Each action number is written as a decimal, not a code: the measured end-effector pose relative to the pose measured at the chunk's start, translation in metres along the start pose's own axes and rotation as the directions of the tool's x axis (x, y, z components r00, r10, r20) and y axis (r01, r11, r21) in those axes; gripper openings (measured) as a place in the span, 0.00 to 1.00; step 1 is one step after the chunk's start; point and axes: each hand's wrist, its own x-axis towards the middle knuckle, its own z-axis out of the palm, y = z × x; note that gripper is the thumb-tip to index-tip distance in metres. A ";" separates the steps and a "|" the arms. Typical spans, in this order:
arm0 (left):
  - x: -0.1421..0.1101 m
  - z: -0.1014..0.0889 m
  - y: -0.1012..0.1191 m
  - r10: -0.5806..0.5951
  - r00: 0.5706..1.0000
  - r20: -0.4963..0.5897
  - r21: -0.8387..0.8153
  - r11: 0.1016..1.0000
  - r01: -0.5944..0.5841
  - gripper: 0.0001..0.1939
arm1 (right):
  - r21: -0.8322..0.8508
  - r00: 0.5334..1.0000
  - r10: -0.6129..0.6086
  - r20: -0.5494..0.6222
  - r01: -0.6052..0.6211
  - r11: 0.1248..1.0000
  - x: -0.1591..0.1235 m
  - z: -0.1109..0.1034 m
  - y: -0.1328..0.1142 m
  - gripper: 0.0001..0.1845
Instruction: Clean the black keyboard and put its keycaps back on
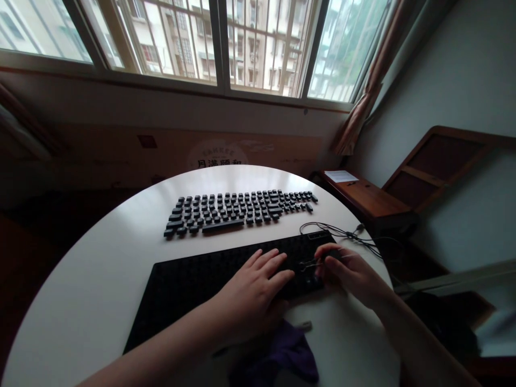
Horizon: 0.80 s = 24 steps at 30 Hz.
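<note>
A black keyboard [181, 287] lies across the white table, its keys largely stripped, though a few keycaps appear to remain at its right end. My left hand [253, 293] rests flat on the keyboard with its fingers stretched out, holding nothing. Pinched in my right hand [346, 269] is a wire keycap puller [308, 264], its thin loops over the right part of the keyboard. Beyond the keyboard, loose black keycaps [223, 227] stand in rows laid out like a keyboard. My right fingers partly hide the puller's handle.
A purple cloth [288, 352] lies near me, with a small pale stick-like object [303, 326] beside it. The keyboard's cable [342, 232] is coiled at the table's right edge. A wooden chair [374, 196] with a paper [341, 176] on it stands beyond, right.
</note>
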 end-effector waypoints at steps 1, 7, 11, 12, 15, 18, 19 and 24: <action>0.000 -0.003 -0.002 -0.018 1.000 -0.003 0.018 1.000 0.018 0.28 | 0.003 0.997 -0.055 -0.060 0.056 0.998 0.000 0.002 0.003 0.24; -0.001 -0.015 -0.021 -0.158 0.987 -0.017 0.122 0.980 0.159 0.32 | -0.071 0.938 -0.288 -0.192 0.279 0.958 -0.003 0.007 0.016 0.21; 0.000 -0.010 -0.025 -0.184 0.982 0.046 0.116 0.977 0.177 0.34 | -0.129 0.954 -0.293 -0.061 0.284 0.950 -0.001 0.008 0.021 0.20; 0.000 -0.008 -0.024 -0.186 0.981 0.060 0.114 0.977 0.179 0.34 | -0.156 0.956 -0.290 -0.032 0.282 0.947 0.000 0.008 0.022 0.20; 0.002 -0.006 -0.023 -0.194 0.978 0.077 0.110 0.977 0.185 0.35 | -0.238 0.963 -0.266 0.027 0.265 0.934 0.004 0.008 0.022 0.20; 0.002 -0.005 -0.023 -0.195 0.979 0.067 0.107 0.977 0.187 0.35 | -0.281 0.969 -0.243 0.039 0.244 0.928 0.008 0.009 0.020 0.19; 0.002 -0.005 -0.024 -0.194 0.979 0.066 0.108 0.977 0.186 0.35 | -0.291 0.972 -0.232 0.044 0.234 0.928 0.008 0.009 0.019 0.19; 0.001 -0.004 -0.024 -0.198 0.977 0.074 0.101 0.977 0.190 0.35 | -0.338 0.975 -0.188 0.117 0.217 0.916 0.009 0.006 0.017 0.20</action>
